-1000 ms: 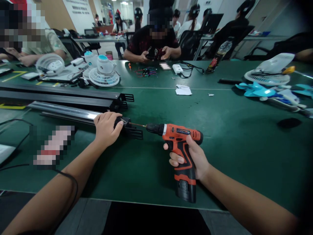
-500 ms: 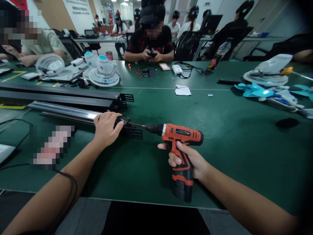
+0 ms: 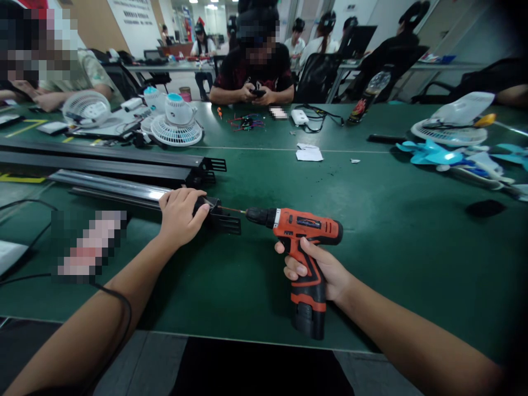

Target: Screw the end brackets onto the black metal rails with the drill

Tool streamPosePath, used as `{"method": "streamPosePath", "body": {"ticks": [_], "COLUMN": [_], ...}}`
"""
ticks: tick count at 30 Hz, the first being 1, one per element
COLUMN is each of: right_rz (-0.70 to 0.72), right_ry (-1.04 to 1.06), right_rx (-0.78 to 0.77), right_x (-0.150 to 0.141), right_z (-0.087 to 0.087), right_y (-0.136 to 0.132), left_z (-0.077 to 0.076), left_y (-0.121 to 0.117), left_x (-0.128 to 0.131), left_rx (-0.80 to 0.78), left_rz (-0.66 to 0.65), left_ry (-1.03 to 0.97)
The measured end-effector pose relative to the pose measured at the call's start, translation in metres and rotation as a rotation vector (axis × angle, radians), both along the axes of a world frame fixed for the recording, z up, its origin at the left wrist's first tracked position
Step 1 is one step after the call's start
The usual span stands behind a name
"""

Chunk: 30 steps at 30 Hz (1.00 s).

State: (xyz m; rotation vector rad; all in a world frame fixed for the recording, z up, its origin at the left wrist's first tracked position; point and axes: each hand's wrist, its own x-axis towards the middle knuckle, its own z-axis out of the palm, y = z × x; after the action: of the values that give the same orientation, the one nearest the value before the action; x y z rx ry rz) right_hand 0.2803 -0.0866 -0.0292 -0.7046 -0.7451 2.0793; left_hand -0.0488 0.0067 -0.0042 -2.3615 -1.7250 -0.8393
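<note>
We note the right hand (image 3: 333, 278) wrapped round the grip of an orange-and-black drill (image 3: 305, 223), its fingers curled closed, thumb along the near side, index fingertip showing by the trigger. The drill hangs level above the green table (image 3: 383, 269), battery end down, chuck toward our left. A thin bit (image 3: 233, 209) runs from the chuck to the end of a shiny bar (image 3: 111, 184); we cannot tell whether its tip sits inside or only meets it. The left hand (image 3: 179, 217) lies over that end of the bar, fingers bent across the top and thumb on the near side, closed on it; how firmly, we cannot tell. A slotted black bracket (image 3: 227, 224) juts out just below the bit. Behind the bar we log two black rails (image 3: 103, 159), lying roughly alongside. Nearer us, a cable (image 3: 124, 300) crosses over the left forearm. Past the drill lies a white paper (image 3: 309, 154), with a tangle of wires (image 3: 247, 122) farther off. Fan (image 3: 175, 129) at far left; blue blades (image 3: 431, 153) on the right; a tilted bottle (image 3: 369, 96) near the far edge. Across from us a person (image 3: 256, 69) leans on the table, both hands round a small dark object (image 3: 259, 93).
</note>
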Motion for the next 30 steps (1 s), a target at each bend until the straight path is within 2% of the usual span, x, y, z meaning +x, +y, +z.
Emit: {"method": "streamPosePath", "body": {"ticks": [10,17,26,30], "right_rz": [-0.031,0.024,0.0,0.035], "right_ry": [0.017,0.063,0.104,0.087], "right_rx": [-0.031,-0.055,-0.057,-0.052], "right_x": [-0.0023,-0.0015,-0.0021,-0.0017], "right_z": [0.0033,0.0043,0.0061,0.0046], "right_y": [0.0008,0.0017,0.0015,0.0023], "left_z": [0.0013,0.0001,-0.0006,-0.0007], "left_y": [-0.0007,-0.0002,0.0004,0.0004], "left_x": [0.0005,-0.001,-0.0017,-0.0022], "left_rx": [0.001,-0.002,-0.001,-0.022], "left_rz": [0.004,0.002,0.0,0.01], "left_ry": [-0.002,-0.002,0.001,0.018]}}
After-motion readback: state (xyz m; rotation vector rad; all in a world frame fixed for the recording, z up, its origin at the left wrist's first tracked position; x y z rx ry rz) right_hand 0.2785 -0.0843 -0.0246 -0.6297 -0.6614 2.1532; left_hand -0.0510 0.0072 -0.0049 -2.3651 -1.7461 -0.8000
